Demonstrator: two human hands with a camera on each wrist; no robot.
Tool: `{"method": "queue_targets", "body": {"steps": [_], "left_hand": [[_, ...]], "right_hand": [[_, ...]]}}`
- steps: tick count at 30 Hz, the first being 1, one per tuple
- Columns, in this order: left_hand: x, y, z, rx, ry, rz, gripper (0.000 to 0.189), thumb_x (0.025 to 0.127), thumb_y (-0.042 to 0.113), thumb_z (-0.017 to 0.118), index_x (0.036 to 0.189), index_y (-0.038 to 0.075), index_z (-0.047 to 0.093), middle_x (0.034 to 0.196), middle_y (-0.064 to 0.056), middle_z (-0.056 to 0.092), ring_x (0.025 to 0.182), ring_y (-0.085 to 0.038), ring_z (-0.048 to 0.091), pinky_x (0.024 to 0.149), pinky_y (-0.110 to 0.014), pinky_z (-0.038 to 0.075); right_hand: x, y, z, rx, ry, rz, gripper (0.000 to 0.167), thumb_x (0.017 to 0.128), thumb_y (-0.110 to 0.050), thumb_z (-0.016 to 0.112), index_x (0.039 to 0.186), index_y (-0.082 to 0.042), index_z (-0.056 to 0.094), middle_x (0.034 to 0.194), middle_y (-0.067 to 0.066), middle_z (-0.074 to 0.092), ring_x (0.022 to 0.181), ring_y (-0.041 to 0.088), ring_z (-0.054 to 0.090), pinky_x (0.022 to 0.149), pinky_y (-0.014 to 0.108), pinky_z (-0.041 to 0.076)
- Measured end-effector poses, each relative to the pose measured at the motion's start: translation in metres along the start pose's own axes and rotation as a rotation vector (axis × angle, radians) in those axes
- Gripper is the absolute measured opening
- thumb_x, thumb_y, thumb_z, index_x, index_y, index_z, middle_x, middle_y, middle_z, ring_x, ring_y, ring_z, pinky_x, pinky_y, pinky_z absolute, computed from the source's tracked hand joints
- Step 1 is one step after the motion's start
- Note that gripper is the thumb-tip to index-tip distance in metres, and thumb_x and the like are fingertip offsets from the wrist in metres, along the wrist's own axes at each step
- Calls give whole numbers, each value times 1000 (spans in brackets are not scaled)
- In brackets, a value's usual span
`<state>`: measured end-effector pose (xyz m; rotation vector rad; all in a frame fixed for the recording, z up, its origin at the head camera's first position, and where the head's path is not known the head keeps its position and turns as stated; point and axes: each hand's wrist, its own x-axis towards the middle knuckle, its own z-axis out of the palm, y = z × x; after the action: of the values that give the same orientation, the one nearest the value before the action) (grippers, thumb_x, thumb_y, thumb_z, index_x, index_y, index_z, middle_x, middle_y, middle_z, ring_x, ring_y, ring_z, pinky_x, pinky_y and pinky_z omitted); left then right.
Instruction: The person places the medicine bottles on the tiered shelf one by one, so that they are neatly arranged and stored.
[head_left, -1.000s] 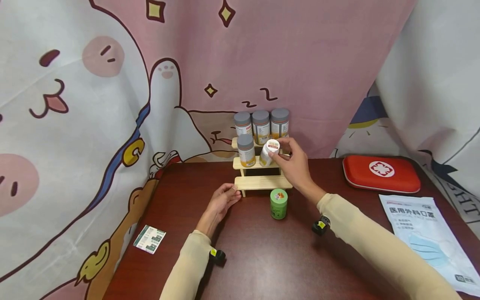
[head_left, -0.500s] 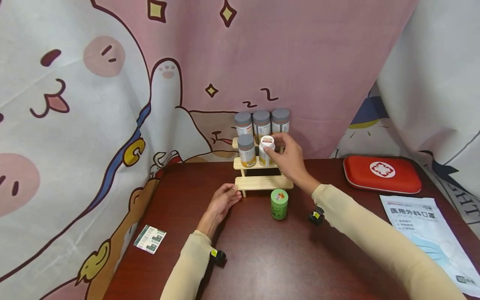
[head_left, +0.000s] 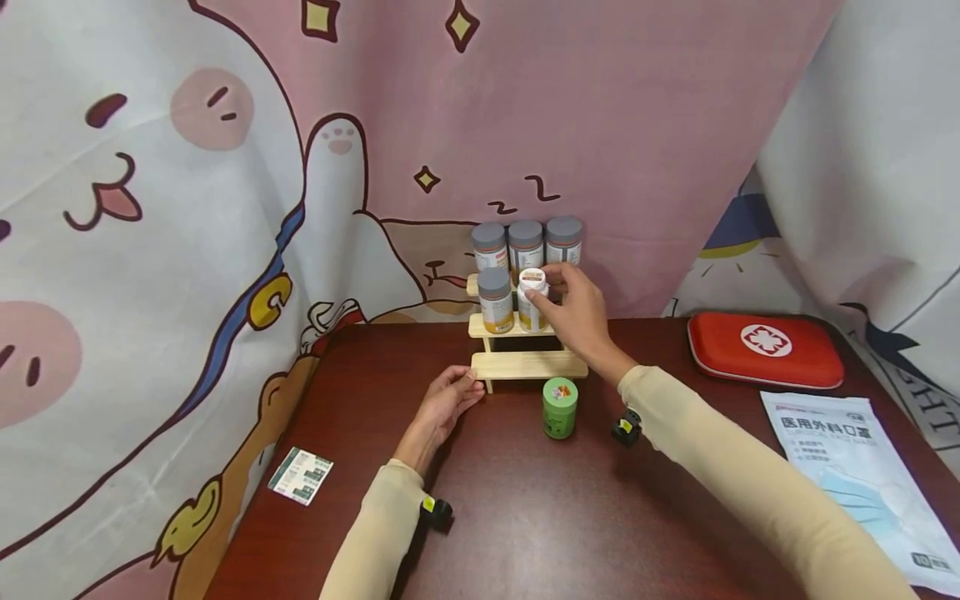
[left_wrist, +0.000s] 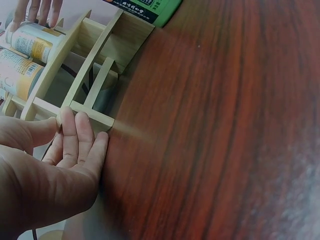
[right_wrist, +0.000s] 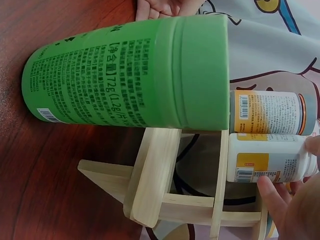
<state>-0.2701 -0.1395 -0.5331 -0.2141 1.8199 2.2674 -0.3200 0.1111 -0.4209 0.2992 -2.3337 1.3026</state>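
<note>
My right hand (head_left: 579,313) holds a white bottle (right_wrist: 270,159) with a white cap between thumb and fingers. The bottle stands upright on the middle step of a small wooden tiered stand (head_left: 528,365), right beside a grey-capped bottle (head_left: 496,302). Several more grey-capped bottles (head_left: 527,246) line the top step. At the stand's lower left, my left hand (head_left: 444,407) pinches the end of the bottom step; in the left wrist view its thumb and fingers meet at the wooden frame (left_wrist: 86,116). A green jar (head_left: 559,408) stands on the table in front of the bottom step.
To the right lie a red zippered case (head_left: 765,350) and a surgical mask packet (head_left: 855,483). A small printed packet (head_left: 301,476) lies on the brown table (head_left: 540,525) at the left. A cartoon-printed cloth (head_left: 637,125) hangs behind the stand.
My right hand has moved slightly left with the white bottle, which went from tilted to upright beside the grey-capped one. The left hand keeps its place on the stand.
</note>
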Motion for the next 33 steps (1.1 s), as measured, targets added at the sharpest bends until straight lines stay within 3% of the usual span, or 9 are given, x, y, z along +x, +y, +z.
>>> {"method": "queue_targets", "body": {"steps": [6,23,33], "left_hand": [[0,2,0,5,-2,0,17,108,12,62,121,2,59,89,-1,70,83,-11,72,105,-41,61],[0,0,0,8,-6,1,18,108,12,61,122,1,58,89,0,70,84,-11,71,102,-38,62],[0,0,1,-4,-1,-7,14,107,12,62,118,5,59,89,-1,71,82,-11,72,99,-36,63]], "right_hand": [[-1,-1,0,-12,-6,1,45,96,-32,80,132,-10,63,125,12,69,112,33,73,97,51,60],[-8,2,6,52,-35,27,48,95,-26,81,133,-5,59,129,17,68,115,36,73,96,53,61],[-25,0,-5,31,-75,44,61,96,-36,80,141,-4,53,137,18,61,127,38,64,102,55,58]]}}
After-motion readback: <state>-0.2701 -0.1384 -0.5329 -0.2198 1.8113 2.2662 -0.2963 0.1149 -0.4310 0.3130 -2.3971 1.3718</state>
